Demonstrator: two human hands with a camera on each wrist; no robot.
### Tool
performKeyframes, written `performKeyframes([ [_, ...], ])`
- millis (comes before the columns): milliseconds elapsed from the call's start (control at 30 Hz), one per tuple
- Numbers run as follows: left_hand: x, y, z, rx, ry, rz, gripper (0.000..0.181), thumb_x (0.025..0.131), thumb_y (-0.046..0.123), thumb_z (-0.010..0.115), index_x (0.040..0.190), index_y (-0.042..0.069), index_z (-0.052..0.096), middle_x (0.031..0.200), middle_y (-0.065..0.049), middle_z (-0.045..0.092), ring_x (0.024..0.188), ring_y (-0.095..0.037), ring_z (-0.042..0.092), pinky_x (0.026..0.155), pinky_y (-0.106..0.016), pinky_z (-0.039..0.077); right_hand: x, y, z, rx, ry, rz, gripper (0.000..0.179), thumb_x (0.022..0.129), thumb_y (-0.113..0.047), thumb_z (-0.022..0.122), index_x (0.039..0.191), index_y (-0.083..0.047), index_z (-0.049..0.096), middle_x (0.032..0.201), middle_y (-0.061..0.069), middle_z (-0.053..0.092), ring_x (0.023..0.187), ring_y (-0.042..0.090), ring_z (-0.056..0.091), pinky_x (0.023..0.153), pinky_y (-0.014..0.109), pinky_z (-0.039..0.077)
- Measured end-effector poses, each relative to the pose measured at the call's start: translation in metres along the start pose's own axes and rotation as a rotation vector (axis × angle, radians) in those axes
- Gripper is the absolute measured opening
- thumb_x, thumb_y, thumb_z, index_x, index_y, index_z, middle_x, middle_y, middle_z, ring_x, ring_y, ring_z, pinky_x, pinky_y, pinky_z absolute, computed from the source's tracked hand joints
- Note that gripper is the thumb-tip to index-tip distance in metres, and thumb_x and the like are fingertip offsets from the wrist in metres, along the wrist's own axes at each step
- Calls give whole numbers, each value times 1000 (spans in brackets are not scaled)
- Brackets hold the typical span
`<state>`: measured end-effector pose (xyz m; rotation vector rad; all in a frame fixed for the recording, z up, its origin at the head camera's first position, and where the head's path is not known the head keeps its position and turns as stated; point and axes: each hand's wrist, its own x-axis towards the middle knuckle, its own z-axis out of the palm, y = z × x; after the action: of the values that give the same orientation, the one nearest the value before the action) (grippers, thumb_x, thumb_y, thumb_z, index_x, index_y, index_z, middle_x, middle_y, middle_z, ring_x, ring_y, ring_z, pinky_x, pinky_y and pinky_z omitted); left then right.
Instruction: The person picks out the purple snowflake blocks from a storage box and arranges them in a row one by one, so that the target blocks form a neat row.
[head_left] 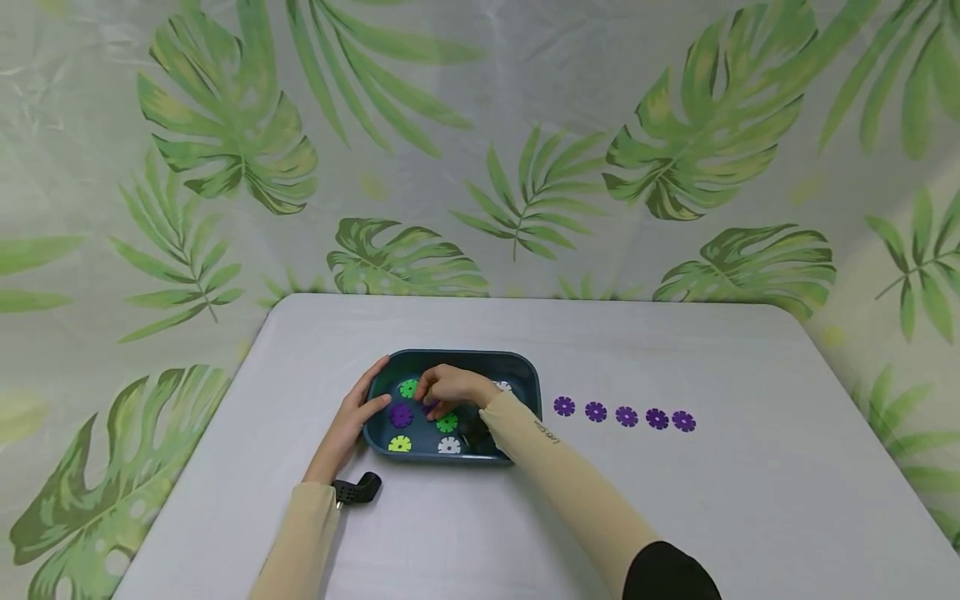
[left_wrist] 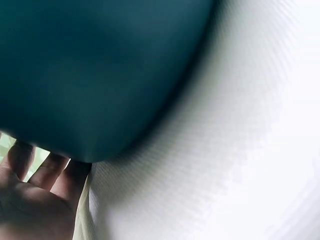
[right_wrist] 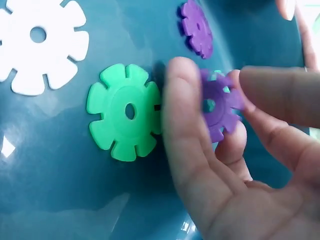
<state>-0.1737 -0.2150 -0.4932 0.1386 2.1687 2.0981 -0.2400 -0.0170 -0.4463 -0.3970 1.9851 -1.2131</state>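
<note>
Report taken from the wearer's side, 12 o'clock lying away: a white cloth-covered table (head_left: 750, 500) bears a dark teal, round-cornered oblong tray (head_left: 530, 387), apparently plastic, whose raised walls should keep loose pieces from straying. Outside it, at 3 o'clock, lies a row of five flat purple discs (head_left: 627, 417), notched-edged and centre-holed; all are set apart, presumably so each stays distinct. The left hand (head_left: 352, 421) grips the tray at 9 o'clock — thumb over the rim, fingers along the outer wall — apparently to steady it. The right hand (head_left: 453, 387) reaches in near the middle and pinches a matching purple disc (right_wrist: 222, 117) between thumb and fingers, a grip suited to so thin a piece; whether it is clear of the tray floor cannot be established. Around it, inside, lie a loose purple disc (head_left: 401, 415) at 9 o'clock, a green notched disc (head_left: 408, 388) at 10, a yellow-green disc (head_left: 400, 444) at 8 and a white disc (head_left: 449, 446) at 6 — colours mixed, no evident arrangement.
</note>
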Motion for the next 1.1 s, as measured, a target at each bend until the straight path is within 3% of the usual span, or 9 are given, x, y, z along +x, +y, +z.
performKeyframes([
  [200, 2, -1, 1, -3, -3, 5, 59, 98, 8, 51, 152, 23, 30, 157, 1, 20, 143, -18, 11, 114, -45, 8, -4, 1, -5, -38, 23, -37, 15, 92, 4, 52, 104, 6, 62, 78, 9, 58, 56, 14, 57, 60, 29, 54],
  [500, 1, -1, 1, 5, 0, 10, 60, 98, 7, 52, 152, 22, 30, 157, 0, 20, 143, -18, 11, 114, -45, 9, -31, 1, -37, 16, -39, -147, 20, 93, 1, 50, 110, 6, 60, 78, 8, 58, 63, 19, 59, 70, 39, 54],
  [633, 1, -2, 0, 8, 7, 16, 60, 97, 8, 53, 151, 23, 31, 156, 2, 21, 143, -16, 11, 114, -45, 8, -50, 8, -57, 52, -22, -180, 19, 93, -1, 52, 109, 4, 60, 79, 8, 59, 65, 22, 60, 66, 36, 54],
  [867, 0, -2, 0, 13, 5, 20, 60, 97, 8, 53, 151, 23, 31, 156, 2, 21, 143, -16, 10, 114, -45, 8, -92, 36, -101, 69, 34, -207, 22, 95, -6, 52, 113, 4, 59, 85, 11, 59, 70, 22, 61, 69, 36, 54],
  [1100, 0, -2, 0, 20, 10, 3, 60, 98, 9, 53, 151, 24, 31, 157, 2, 20, 143, -17, 9, 114, -46, 7, -143, 88, -146, 101, 140, -177, 23, 98, -10, 51, 116, 4, 55, 90, 12, 58, 75, 21, 60, 76, 43, 54],
])
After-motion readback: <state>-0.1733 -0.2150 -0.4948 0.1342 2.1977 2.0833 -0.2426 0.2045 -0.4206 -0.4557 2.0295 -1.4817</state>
